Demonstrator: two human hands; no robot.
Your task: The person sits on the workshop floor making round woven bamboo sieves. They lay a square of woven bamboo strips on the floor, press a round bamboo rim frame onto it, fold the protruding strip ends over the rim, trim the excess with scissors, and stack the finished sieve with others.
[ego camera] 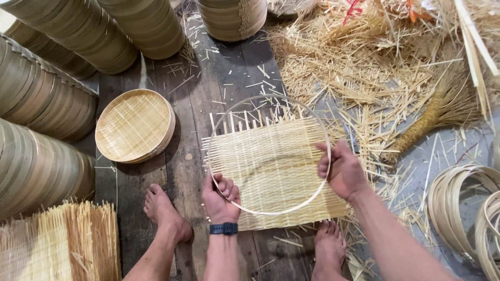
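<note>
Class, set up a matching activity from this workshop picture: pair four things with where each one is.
Things:
1. thin round bamboo hoop
2. square woven bamboo mat
3. finished round woven tray
4. bundle of cut bamboo strips

Places:
A. bottom left corner, beside a bare foot
B. held by the left hand and right hand
C. on the floor planks left of the mat
D. flat on the floor under the hoop

Pairs: 1-B, 2-D, 3-C, 4-A

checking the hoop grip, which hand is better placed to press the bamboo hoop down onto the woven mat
Likely the left hand: it grips the bamboo hoop at its near edge, over the woven mat. The right hand holds the rim by the mat's edge.
</note>
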